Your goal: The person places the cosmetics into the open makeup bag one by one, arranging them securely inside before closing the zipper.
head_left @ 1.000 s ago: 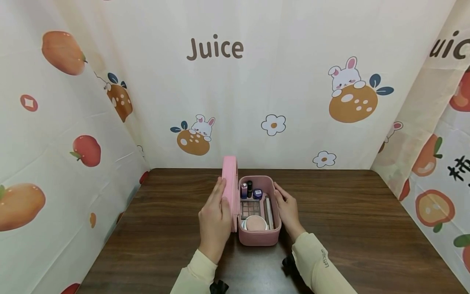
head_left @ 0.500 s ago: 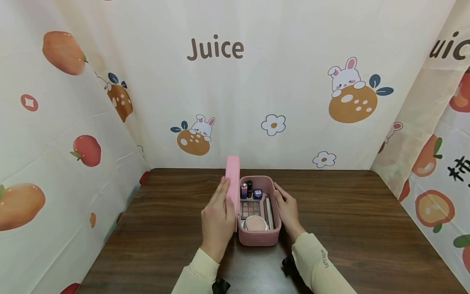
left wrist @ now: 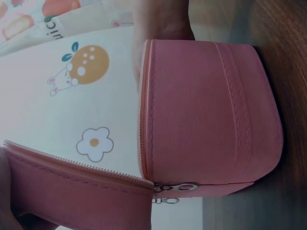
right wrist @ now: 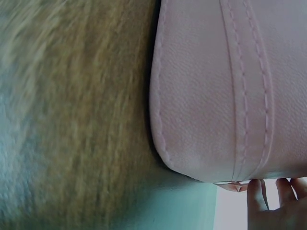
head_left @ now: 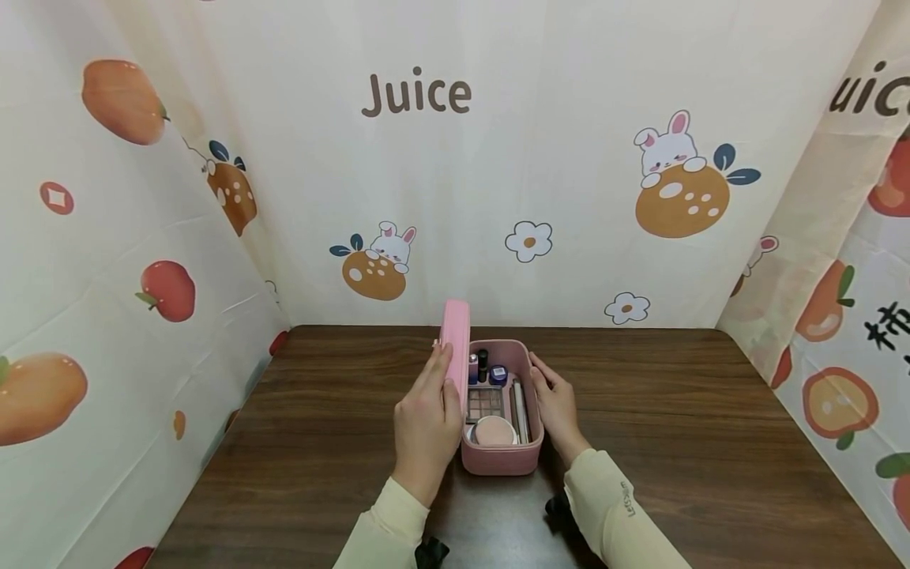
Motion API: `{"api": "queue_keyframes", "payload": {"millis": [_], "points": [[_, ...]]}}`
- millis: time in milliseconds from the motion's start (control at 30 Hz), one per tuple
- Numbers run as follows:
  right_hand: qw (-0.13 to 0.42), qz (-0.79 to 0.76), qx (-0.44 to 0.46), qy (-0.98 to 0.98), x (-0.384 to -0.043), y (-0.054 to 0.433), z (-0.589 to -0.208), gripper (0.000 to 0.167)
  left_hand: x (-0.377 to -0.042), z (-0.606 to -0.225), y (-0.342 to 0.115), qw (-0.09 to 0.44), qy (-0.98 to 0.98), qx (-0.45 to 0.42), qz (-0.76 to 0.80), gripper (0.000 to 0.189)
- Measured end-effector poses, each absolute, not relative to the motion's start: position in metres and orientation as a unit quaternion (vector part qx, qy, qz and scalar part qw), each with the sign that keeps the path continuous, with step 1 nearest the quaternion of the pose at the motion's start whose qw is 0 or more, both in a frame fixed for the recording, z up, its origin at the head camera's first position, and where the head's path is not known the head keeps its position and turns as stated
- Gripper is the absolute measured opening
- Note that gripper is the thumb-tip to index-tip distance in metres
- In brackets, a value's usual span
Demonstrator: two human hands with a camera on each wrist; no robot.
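Observation:
A pink zippered makeup case [head_left: 501,462] stands on the table with its lid [head_left: 456,328] raised upright on its left side. My left hand [head_left: 425,427] lies along the lid's outer face, fingers nearly straight. On the opposite side, my right hand [head_left: 557,409] rests its fingers against the case's wall near the rim. Inside are a round powder compact [head_left: 495,432], an eyeshadow palette [head_left: 486,404], a small blue jar [head_left: 499,375], a dark bottle [head_left: 483,365] and slim sticks [head_left: 521,415]. Metal zipper pulls [left wrist: 184,187] hang at the hinge corner in the left wrist view.
The case stands on a dark wooden table [head_left: 654,419]. A white curtain [head_left: 569,103] printed with fruit and rabbits hangs behind the table's back edge and along both sides.
The lid has swung slightly rightward, toward the case's opening, with my left hand moving along with it. My right hand and the case stay in nearly the same place.

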State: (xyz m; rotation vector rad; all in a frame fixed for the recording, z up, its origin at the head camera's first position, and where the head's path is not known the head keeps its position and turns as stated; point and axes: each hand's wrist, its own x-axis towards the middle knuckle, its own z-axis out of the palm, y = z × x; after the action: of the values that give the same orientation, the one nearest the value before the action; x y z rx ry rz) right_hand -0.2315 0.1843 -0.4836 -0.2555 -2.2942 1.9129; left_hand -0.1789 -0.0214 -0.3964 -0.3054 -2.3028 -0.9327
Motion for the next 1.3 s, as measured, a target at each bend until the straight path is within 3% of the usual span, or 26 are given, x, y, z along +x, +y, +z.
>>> {"api": "queue_keyframes", "payload": {"millis": [1000, 1300], "points": [[0.068, 0.645, -0.084, -0.756, -0.232, 0.185, -0.486, 0.046, -0.176, -0.391, -0.007, 0.31, -0.899, -0.141, -0.276, 0.047], [0.072, 0.639, -0.088, -0.761, -0.233, 0.184, -0.487, 0.045, -0.177, -0.391, -0.005, 0.334, -0.895, -0.156, -0.252, 0.047]]}}
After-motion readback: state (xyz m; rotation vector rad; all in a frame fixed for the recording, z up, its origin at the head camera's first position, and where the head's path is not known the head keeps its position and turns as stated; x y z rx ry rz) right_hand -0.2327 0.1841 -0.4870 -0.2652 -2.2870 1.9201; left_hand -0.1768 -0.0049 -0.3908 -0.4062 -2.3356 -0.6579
